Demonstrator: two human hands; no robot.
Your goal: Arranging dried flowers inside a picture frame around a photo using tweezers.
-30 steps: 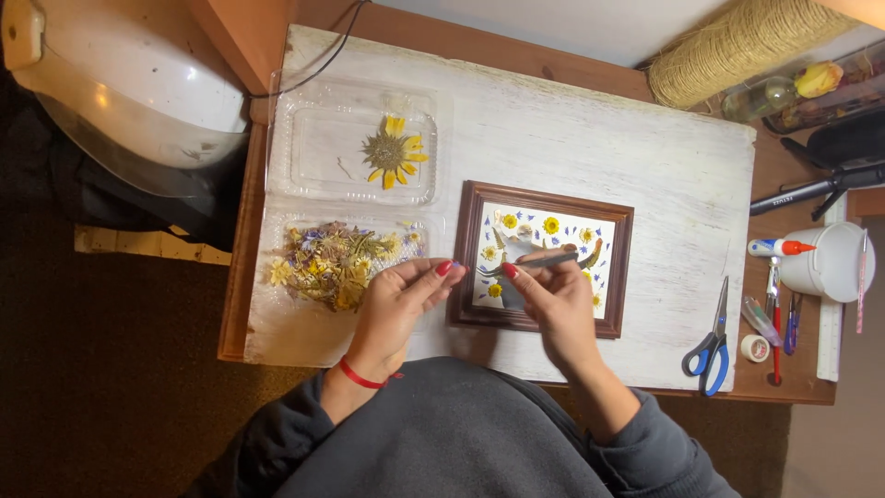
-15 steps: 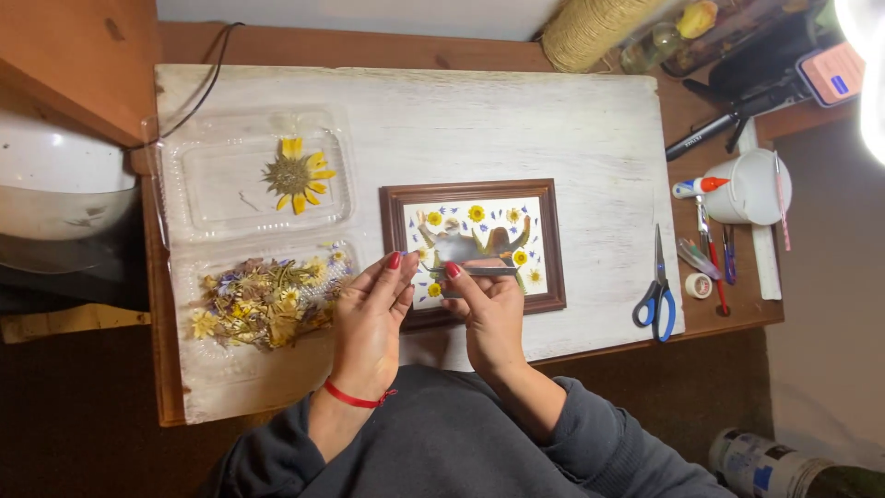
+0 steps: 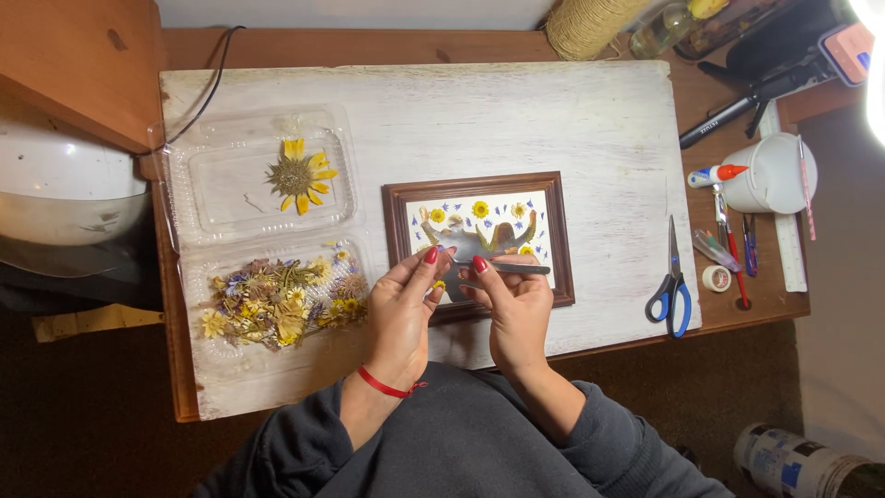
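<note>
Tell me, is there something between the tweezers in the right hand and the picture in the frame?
Nothing visible does. The right hand holds the tweezers just over the frame, and the left hand meets them at the tip. Both hands cover the frame's lower edge, so that part is hidden.

Light was bright and even over the white surface, strongest from a glaring lamp far right of the fingers. The frame glass mirrored dark shapes just above them. The floor below stayed dim; focus was sharp.
</note>
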